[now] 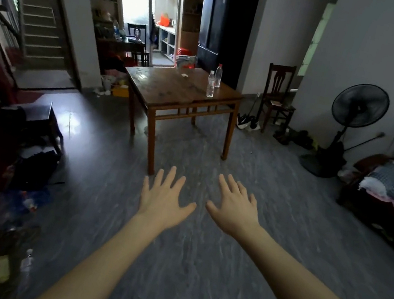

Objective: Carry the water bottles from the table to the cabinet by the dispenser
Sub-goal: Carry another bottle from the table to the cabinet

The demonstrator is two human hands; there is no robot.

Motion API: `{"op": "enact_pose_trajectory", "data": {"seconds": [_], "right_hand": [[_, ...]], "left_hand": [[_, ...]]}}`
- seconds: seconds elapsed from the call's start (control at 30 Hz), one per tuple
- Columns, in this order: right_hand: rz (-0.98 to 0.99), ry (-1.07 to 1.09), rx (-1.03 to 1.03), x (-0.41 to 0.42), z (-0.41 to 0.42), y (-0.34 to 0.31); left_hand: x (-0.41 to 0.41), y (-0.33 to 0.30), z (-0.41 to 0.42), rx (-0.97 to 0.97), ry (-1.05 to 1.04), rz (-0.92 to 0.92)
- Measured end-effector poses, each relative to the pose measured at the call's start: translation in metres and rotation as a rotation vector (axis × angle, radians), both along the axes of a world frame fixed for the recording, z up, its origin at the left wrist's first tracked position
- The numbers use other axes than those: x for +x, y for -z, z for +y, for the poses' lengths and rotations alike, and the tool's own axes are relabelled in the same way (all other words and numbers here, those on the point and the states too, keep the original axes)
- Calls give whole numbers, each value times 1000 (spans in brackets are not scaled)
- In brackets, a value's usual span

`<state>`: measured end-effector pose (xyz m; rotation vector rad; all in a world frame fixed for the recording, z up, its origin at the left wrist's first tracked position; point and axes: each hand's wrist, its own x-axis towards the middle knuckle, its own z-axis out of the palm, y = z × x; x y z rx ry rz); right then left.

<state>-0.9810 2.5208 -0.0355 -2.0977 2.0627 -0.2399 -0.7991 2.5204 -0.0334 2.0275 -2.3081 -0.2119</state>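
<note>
Wooden, square and brown, the tabletop [174,92] carries two clear plastic water bottles [214,81] near its far right corner, standing almost touching; a hasty grab could topple either. Both lie well beyond the left hand [163,200] and right hand [235,209], whose fingers [226,185] spread empty over grey floor.

No text, label, brand or number is legible anywhere, not even on the two bottles [214,81].
</note>
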Motion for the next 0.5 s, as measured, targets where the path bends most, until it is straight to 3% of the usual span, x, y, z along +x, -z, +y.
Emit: {"op": "enact_pose_trajectory", "data": {"seconds": [0.5], "right_hand": [[43, 4, 45, -86, -265, -1]], "left_hand": [[-90, -12, -259, 43, 26, -41]]}}
